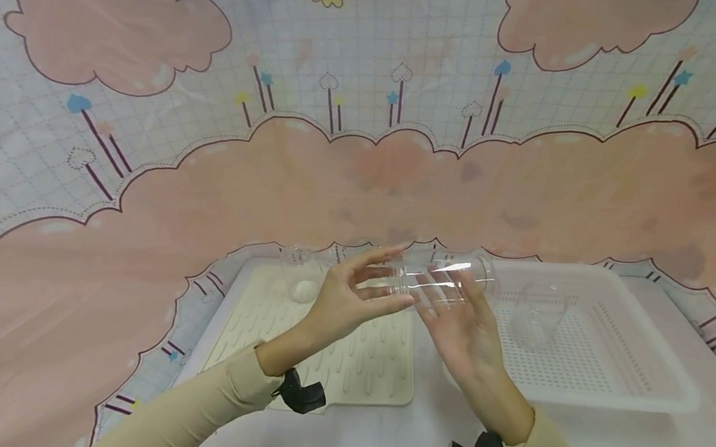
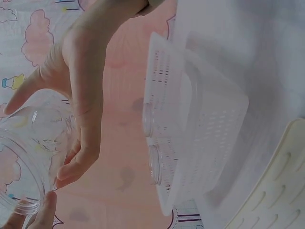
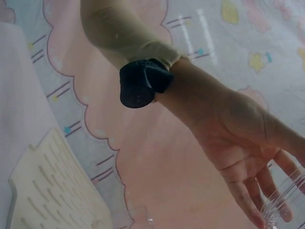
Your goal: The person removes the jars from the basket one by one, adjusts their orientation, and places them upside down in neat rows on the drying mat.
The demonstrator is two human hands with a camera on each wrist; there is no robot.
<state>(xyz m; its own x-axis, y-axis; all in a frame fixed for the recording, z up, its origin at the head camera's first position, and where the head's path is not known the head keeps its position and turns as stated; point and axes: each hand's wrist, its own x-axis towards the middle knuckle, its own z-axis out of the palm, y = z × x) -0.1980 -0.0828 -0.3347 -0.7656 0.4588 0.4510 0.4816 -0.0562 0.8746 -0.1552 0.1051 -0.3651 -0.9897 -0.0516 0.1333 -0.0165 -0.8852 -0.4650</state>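
Both hands hold a clear jar [image 1: 449, 267] sideways in mid-air, above and between the cream mat and the white basket. At its left, ringed end, my left hand [image 1: 342, 299] grips with the thumb below and fingers above. My right hand [image 1: 465, 337] holds the body from behind and below; its fingers show through the clear wall. In the left wrist view, the right hand's thumb and fingers lie on opposite sides of the jar [image 2: 40, 119]. The right wrist view shows the left hand's fingertips by the jar's rim [image 3: 283, 195].
A cream ridged mat [image 1: 359, 371] lies at left, with another clear vessel [image 1: 296, 264] at its back. At right stands a white perforated basket [image 1: 655, 373] holding clear vessels, one [image 1: 536, 318] plainly visible. A printed curtain [image 1: 361, 189] hangs behind the white table [image 1: 366, 435].
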